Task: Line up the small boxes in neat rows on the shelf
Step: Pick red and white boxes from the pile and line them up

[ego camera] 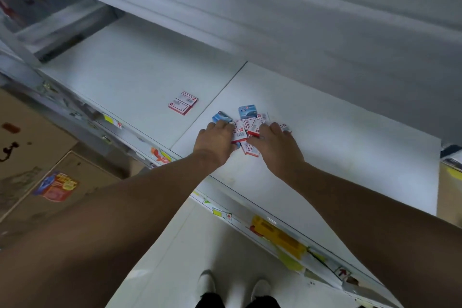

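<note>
A loose heap of small boxes point(246, 127) lies near the front of the white shelf point(337, 132), with one pair of red boxes point(183, 103) apart to the left. The left hand point(215, 141) and right hand point(273, 144) rest on the heap's two sides, fingers curled onto boxes, though any firm grip is hidden. The boxes look light, stiff cardboard, likely to slide easily; pinching the long sides should suit.

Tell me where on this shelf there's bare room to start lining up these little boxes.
Bare shelf stretches right of the pile to the panel's end, and behind it toward the back wall. The left panel is open too, apart from the red-and-white pair near the seam. It is crowded only between the left hand and right hand.
</note>
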`<state>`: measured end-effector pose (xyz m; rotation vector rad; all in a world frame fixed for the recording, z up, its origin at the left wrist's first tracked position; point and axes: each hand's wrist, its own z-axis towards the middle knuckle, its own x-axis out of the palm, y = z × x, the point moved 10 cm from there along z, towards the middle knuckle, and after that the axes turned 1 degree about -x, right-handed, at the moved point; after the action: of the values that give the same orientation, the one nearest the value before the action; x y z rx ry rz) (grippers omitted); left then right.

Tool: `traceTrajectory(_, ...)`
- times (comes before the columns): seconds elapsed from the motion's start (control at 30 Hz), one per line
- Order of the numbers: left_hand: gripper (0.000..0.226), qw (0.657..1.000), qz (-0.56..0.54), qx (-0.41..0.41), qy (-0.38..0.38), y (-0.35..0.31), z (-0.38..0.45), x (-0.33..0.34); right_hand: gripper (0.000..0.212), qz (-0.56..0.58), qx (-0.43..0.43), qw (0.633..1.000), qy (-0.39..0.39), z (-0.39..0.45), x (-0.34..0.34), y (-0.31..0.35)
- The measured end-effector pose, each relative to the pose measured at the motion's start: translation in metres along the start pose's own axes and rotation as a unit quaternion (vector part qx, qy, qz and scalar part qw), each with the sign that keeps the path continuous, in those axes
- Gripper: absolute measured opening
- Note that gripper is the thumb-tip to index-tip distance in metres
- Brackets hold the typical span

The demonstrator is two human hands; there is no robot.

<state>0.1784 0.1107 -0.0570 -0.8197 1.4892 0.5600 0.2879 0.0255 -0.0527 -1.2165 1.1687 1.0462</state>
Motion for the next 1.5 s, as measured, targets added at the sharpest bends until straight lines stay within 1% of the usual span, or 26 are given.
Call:
traceTrajectory(0.1,0.05,1.0,-0.002,0.001,-0.019,0.0,0.001,0.002,0.064,-0.022,-0.033,0.999,0.007,0.004,-0.002,0.006)
traceTrajectory(0.23,0.045,0.998,-0.053,-0.02,-0.031,0.004,-0.002,-0.003,0.055,-0.039,-0.052,0.998,-0.003,0.004,-0.013,0.013)
traceTrajectory(0.4,0.05,0.996,-0.08,-0.029,-0.026,0.014,-0.022,-0.018,0.053,0.018,-0.072,0.997,-0.021,-0.005,-0.037,0.024)
traceTrajectory(0.5,0.046,0.992,-0.109,-0.052,-0.031,0.025,-0.046,-0.032,0.057,0.065,-0.064,0.996,-0.007,-0.013,-0.048,0.032)
traceTrajectory(0.6,0.041,0.99,-0.117,-0.076,-0.016,0.038,-0.077,-0.04,0.049,0.104,-0.076,0.992,0.007,-0.024,-0.057,0.05)
traceTrajectory(0.7,0.043,0.985,-0.126,-0.119,-0.013,0.058,-0.111,-0.047,0.043,0.154,-0.091,0.983,0.03,-0.032,-0.064,0.069)
traceTrajectory(0.9,0.041,0.975,-0.124,-0.183,-0.017,0.095,-0.183,-0.065,0.029,0.123,-0.134,0.983,0.034,-0.051,-0.085,0.114)
traceTrajectory(0.97,0.043,0.974,-0.11,-0.194,-0.022,0.105,-0.204,-0.072,0.031,0.114,-0.158,0.98,0.034,-0.058,-0.09,0.13)
traceTrajectory(1.13,0.046,0.963,-0.127,-0.234,-0.036,0.139,-0.252,-0.081,0.037,0.119,-0.182,0.976,0.024,-0.069,-0.104,0.166)
traceTrajectory(1.3,0.051,0.958,-0.136,-0.245,-0.055,0.16,-0.292,-0.093,0.046,0.124,-0.207,0.97,0.024,-0.08,-0.12,0.205)
traceTrajectory(1.5,0.048,0.956,-0.14,-0.247,-0.068,0.193,-0.339,-0.107,0.045,0.114,-0.216,0.969,0.033,-0.091,-0.135,0.261)
